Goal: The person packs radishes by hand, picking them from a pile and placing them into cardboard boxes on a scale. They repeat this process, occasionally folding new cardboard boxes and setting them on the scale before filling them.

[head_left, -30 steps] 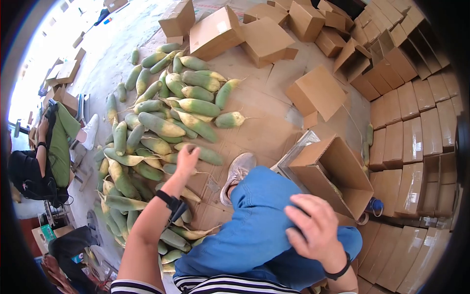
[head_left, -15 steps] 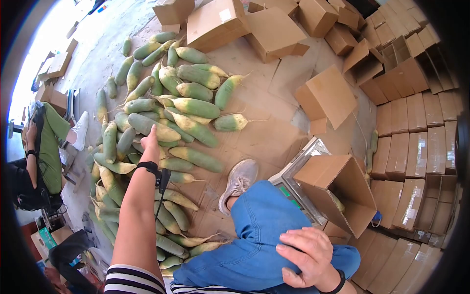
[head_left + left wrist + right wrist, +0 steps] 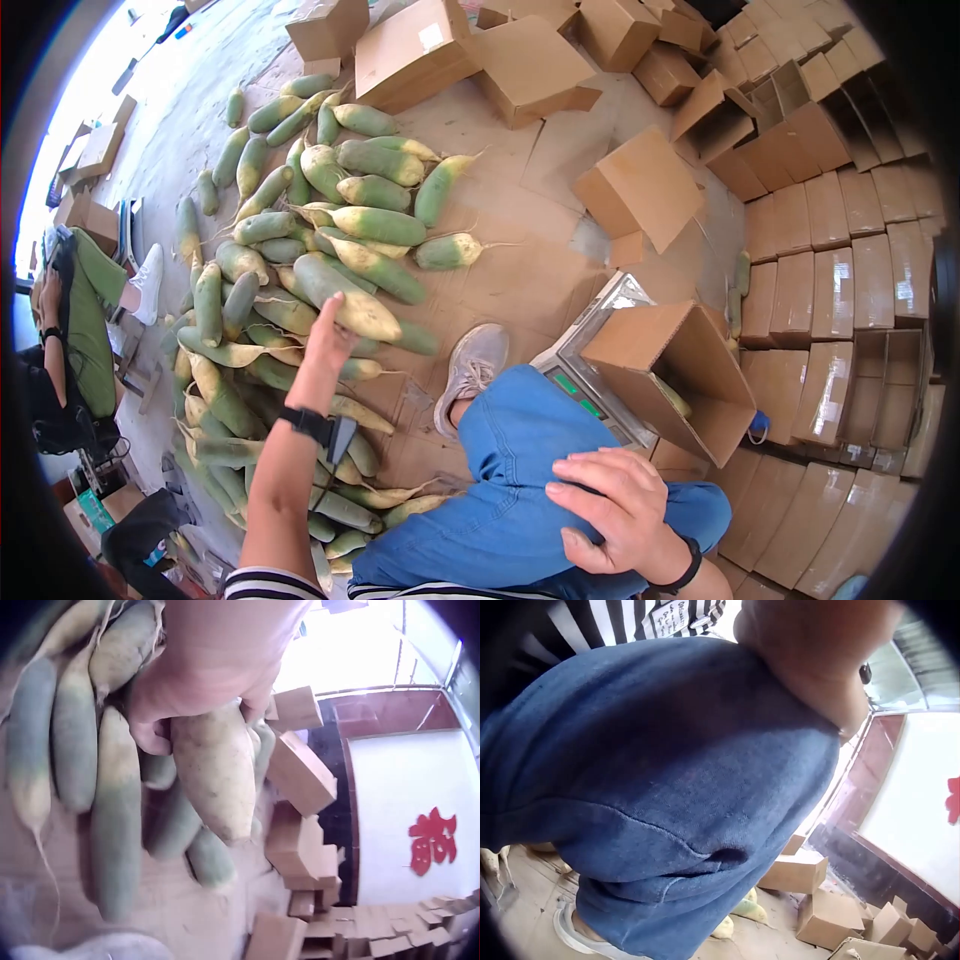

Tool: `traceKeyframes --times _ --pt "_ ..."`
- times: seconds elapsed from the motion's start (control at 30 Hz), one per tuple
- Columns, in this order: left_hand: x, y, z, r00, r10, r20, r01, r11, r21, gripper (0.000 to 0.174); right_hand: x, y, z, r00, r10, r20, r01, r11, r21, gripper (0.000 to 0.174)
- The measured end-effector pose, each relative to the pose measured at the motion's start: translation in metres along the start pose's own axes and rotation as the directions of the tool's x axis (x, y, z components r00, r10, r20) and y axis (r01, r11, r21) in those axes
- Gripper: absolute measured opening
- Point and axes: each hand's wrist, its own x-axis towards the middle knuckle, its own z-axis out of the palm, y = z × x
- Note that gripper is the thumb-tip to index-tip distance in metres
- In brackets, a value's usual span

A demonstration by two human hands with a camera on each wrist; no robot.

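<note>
Left hand [image 3: 328,350] nearer now, grip tight around smooth tapered radish [image 3: 217,776]; right hand [image 3: 610,510] slack.

The left hand [image 3: 330,345] reaches forward, fingers curled; right hand [image 3: 610,505] rests flat.

An open carton [image 3: 690,350] is set on a platform scale [image 3: 590,325] at 4 o'clock; a green radish [image 3: 675,397] is seen inside it. Sealed cartons [image 3: 850,290] are ranked in rows at 3 o'clock. Loose boxes [image 3: 520,65] are scattered from 12 to 1 o'clock, one [image 3: 640,185] lying apart at 2 o'clock. Flattened cardboard [image 3: 520,280] is spread over the floor. A grey sneaker [image 3: 472,365] is noted just below centre. At 9 o'clock a seated person [image 3: 80,310] is partly seen: green trousers, white shoe [image 3: 145,285].
</note>
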Motion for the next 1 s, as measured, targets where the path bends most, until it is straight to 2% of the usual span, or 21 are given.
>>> traceKeyframes --times 0.03,0.1,0.13,0.2,0.23,0.3,0.33,0.4,0.5,0.53,0.6,0.63,0.67,0.7,0.73,0.8,0.83,0.9,0.97,1.0 --pt "-0.018 -0.005 0.012 1.000 -0.005 0.015 0.005 1.000 -0.002 0.053 0.001 -0.002 -0.002 1.000 0.005 0.013 -0.006 1.000 0.005 0.034" --pt "-0.053 -0.009 0.042 0.966 0.058 0.253 -0.071 0.997 0.044 0.052 -0.001 -0.008 -0.004 0.999 0.026 0.024 -0.026 1.000 -0.003 0.037" --pt "-0.071 -0.008 0.061 0.956 0.034 0.293 -0.049 0.998 0.045 0.052 -0.003 -0.008 -0.004 0.999 0.050 0.011 -0.050 0.998 -0.043 0.037" --pt "-0.112 0.000 0.104 0.854 0.220 0.471 -0.284 0.957 0.068 0.055 -0.012 -0.006 -0.005 0.999 0.024 0.036 -0.024 1.000 0.002 0.046" --pt "-0.135 0.005 0.126 0.836 0.195 0.514 -0.268 0.961 0.071 0.055 -0.015 -0.006 -0.007 0.999 0.053 0.010 -0.053 0.998 -0.034 0.046" --pt "-0.188 0.014 0.167 0.655 0.366 0.661 -0.512 0.858 0.033 0.059 -0.019 -0.005 -0.011 0.977 0.167 -0.130 -0.156 0.984 0.091 0.069" --pt "-0.213 0.017 0.182 0.595 0.359 0.719 -0.545 0.838 0.032 0.061 -0.021 -0.002 -0.017 0.963 0.211 -0.170 -0.199 0.976 0.085 0.086" --pt "-0.265 0.017 0.207 0.493 0.304 0.815 -0.596 0.800 0.062 0.064 -0.015 -0.008 -0.046 0.922 0.142 -0.359 -0.179 0.981 -0.073 0.092" --pt "-0.331 0.004 0.239 0.336 0.119 0.935 -0.688 0.708 0.157 0.063 -0.018 -0.015 -0.082 0.944 0.079 -0.320 -0.137 0.977 -0.164 0.102" --pt "-0.341 -0.011 0.245 0.326 0.115 0.938 -0.692 0.705 0.154 0.063 -0.022 -0.018 -0.088 0.941 0.088 -0.327 -0.132 0.985 -0.116 0.100" --pt "-0.351 -0.038 0.252 0.290 0.103 0.952 -0.801 0.571 0.182 0.062 -0.042 -0.017 -0.103 0.920 0.135 -0.368 -0.191 0.974 -0.120 0.101" --pt "-0.357 -0.036 0.253 0.284 0.106 0.953 -0.806 0.565 0.177 0.062 -0.053 -0.014 -0.112 0.913 0.195 -0.360 -0.254 0.959 -0.126 0.100" --pt "-0.364 -0.031 0.253 0.214 0.020 0.977 -0.926 0.321 0.197 0.064 -0.066 -0.010 -0.122 0.902 0.255 -0.349 -0.316 0.940 -0.128 0.098" --pt "-0.368 -0.027 0.252 0.171 -0.083 0.982 -0.983 0.052 0.175 0.066 -0.076 -0.005 -0.133 0.886 0.334 -0.322 -0.390 0.912 -0.126 0.095" --pt "-0.365 -0.028 0.243 0.171 -0.086 0.981 -0.984 0.040 0.175 0.066 -0.088 0.003 -0.144 0.875 0.404 -0.267 -0.459 0.868 -0.189 0.092" --pt "-0.354 -0.038 0.213 0.033 -0.234 0.972 -0.954 -0.297 -0.039 0.063 -0.109 0.032 -0.154 0.842 0.508 -0.182 -0.540 0.785 -0.304 0.090" --pt "-0.356 -0.044 0.205 0.027 -0.245 0.969 -0.952 -0.301 -0.049 0.063 -0.118 0.053 -0.154 0.834 0.539 -0.122 -0.540 0.748 -0.386 0.088" --pt "-0.359 -0.051 0.195 0.072 -0.178 0.981 -0.773 -0.631 -0.057 0.062 -0.134 0.098 -0.144 0.807 0.590 -0.022 -0.511 0.681 -0.525 0.086" --pt "-0.354 -0.050 0.191 0.066 -0.145 0.987 -0.766 -0.641 -0.043 0.059 -0.141 0.138 -0.129 0.796 0.605 0.015 -0.488 0.657 -0.574 0.086" --pt "-0.352 -0.049 0.190 0.064 -0.106 0.992 -0.765 -0.644 -0.020 0.057 -0.141 0.155 -0.122 0.764 0.639 0.092 -0.479 0.657 -0.582 0.086"
